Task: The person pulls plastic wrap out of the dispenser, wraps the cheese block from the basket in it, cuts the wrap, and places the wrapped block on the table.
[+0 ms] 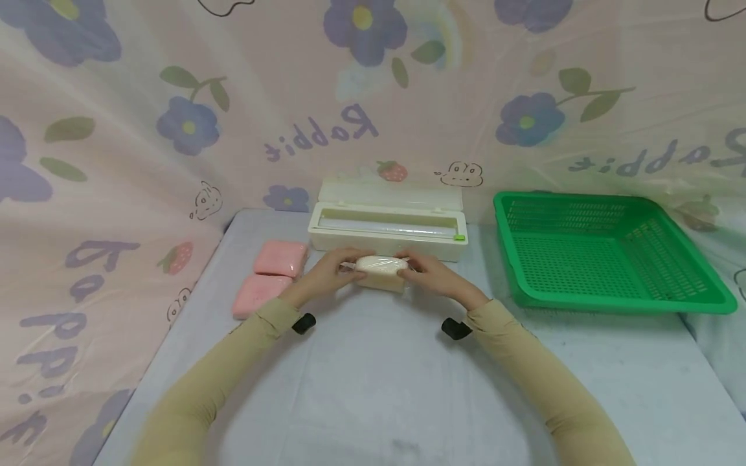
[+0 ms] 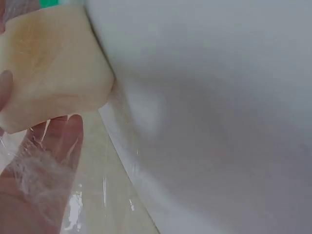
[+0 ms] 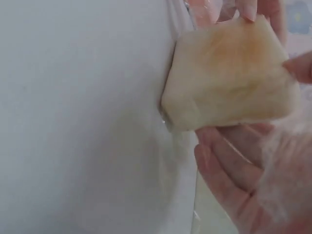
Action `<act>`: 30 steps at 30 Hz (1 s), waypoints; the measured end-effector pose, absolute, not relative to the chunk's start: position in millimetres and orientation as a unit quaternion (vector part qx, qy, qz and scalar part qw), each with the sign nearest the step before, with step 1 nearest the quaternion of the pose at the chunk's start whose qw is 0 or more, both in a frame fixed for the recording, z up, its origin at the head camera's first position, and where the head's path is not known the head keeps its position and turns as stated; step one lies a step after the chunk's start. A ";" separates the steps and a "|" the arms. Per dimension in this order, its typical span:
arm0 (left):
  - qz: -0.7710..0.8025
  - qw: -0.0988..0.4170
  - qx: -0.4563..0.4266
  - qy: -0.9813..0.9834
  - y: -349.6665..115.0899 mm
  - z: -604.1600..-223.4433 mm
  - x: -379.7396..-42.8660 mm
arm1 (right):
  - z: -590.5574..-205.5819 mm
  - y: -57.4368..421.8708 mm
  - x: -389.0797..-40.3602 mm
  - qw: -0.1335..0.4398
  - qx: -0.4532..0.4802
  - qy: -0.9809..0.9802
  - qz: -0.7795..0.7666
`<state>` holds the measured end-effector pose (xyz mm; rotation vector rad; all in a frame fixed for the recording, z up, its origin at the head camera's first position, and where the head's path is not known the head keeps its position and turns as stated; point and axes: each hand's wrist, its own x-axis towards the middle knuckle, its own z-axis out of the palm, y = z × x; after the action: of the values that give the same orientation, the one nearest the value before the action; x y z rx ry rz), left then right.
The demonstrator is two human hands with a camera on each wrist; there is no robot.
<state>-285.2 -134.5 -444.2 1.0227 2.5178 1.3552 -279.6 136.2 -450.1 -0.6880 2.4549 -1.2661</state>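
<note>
Both hands hold a cream-coloured, bread-like block [image 1: 381,272] with a browned patch on one face, just in front of a cling film dispenser [image 1: 387,243]. My left hand [image 1: 338,272] grips its left end, thumb on the near side and fingers behind. At the right end my right hand [image 1: 434,275] grips it the same way, its thumb on the browned face in the right wrist view. Clear cling film [image 2: 41,180] lies around the block, with loose crumpled ends over the fingers. The dispenser's lid is raised, showing the film roll inside.
Two pink wrapped blocks [image 1: 281,259] lie on the table left of the dispenser. A green plastic basket [image 1: 618,304] stands at the right with nothing in it. Patterned curtain [image 1: 245,175] closes off the back and left side of the white-covered table [image 1: 373,388].
</note>
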 end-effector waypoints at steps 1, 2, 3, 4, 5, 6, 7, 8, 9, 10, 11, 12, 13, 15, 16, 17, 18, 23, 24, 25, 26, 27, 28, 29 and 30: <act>0.457 0.060 0.321 0.827 -133.6 -443.8 -288.5 | -450.1 136.2 -281.3 0.143 -0.224 0.854 -0.448; 0.466 0.068 0.304 0.828 -132.5 -443.6 -291.6 | -450.2 135.9 -282.7 0.134 -0.213 0.854 -0.455; 0.475 0.074 0.287 0.828 -131.5 -443.5 -294.4 | -450.7 135.7 -284.5 0.122 -0.202 0.854 -0.465; 0.482 0.076 0.271 0.830 -130.7 -443.5 -296.9 | -450.6 135.6 -285.4 0.107 -0.191 0.854 -0.472; 0.488 0.078 0.252 0.832 -129.8 -443.6 -299.3 | -450.4 135.5 -286.2 0.091 -0.181 0.855 -0.478; 0.491 0.080 0.238 0.834 -128.9 -443.7 -301.6 | -450.6 135.2 -287.3 0.078 -0.170 0.852 -0.488; 0.492 0.080 0.225 0.837 -128.1 -443.9 -303.8 | -451.3 135.2 -288.8 0.069 -0.162 0.849 -0.498; 0.491 0.078 0.217 0.840 -127.4 -444.4 -306.1 | -451.9 135.0 -290.1 0.061 -0.154 0.847 -0.506; 0.488 0.074 0.212 0.843 -126.8 -444.6 -308.0 | -453.0 135.2 -291.7 0.057 -0.146 0.843 -0.514; 0.482 0.070 0.209 0.848 -126.2 -444.6 -309.8 | -453.8 135.3 -293.2 0.054 -0.137 0.841 -0.520; 0.477 0.062 0.207 0.852 -125.3 -444.4 -311.5 | -454.6 135.1 -294.9 0.053 -0.130 0.837 -0.528; 0.472 0.055 0.207 0.855 -124.5 -443.8 -312.8 | -455.8 135.0 -296.8 0.053 -0.123 0.834 -0.535; 0.466 0.046 0.205 0.860 -123.5 -443.4 -314.0 | -456.2 135.1 -298.3 0.051 -0.118 0.835 -0.535; 0.459 0.030 0.195 0.866 -121.7 -441.6 -315.2 | -456.7 135.1 -301.1 0.045 -0.111 0.837 -0.533; 0.458 0.023 0.186 0.869 -121.0 -440.5 -315.3 | -456.6 134.8 -302.1 0.043 -0.108 0.839 -0.532; 0.457 0.017 0.175 0.872 -120.7 -440.3 -315.6 | -456.5 135.2 -302.6 0.042 -0.108 0.840 -0.529; 0.457 0.014 0.162 0.874 -120.6 -439.9 -315.2 | -456.4 136.3 -302.7 0.042 -0.110 0.843 -0.525; 0.454 -0.007 0.114 0.884 -130.7 -442.3 -310.3 | -458.0 149.7 -292.8 0.017 -0.144 0.856 -0.496; 0.456 -0.009 0.112 0.883 -134.8 -443.1 -308.5 | -459.3 154.1 -289.2 0.007 -0.151 0.861 -0.486; 0.458 -0.009 0.110 0.882 -139.8 -444.4 -306.9 | -461.0 158.4 -285.5 -0.003 -0.155 0.865 -0.478; 0.464 -0.008 0.111 0.879 -145.0 -445.8 -305.4 | -462.8 162.6 -282.1 -0.015 -0.157 0.868 -0.470; 0.470 -0.007 0.112 0.875 -150.4 -447.5 -304.4 | -464.3 166.4 -278.9 -0.023 -0.158 0.868 -0.470; 0.480 -0.003 0.114 0.870 -155.7 -448.7 -303.4 | -465.7 169.9 -275.8 -0.027 -0.154 0.868 -0.472; 0.488 0.002 0.119 0.865 -160.4 -449.6 -302.5 | -467.1 173.1 -273.4 -0.032 -0.150 0.867 -0.474; 0.497 0.009 0.118 0.860 -164.5 -450.3 -301.8 | -468.1 175.8 -271.4 -0.034 -0.147 0.865 -0.479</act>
<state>-301.8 -164.5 -450.3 0.3703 2.6866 1.5515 -271.4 175.8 -468.1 -0.4705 2.7773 -1.5394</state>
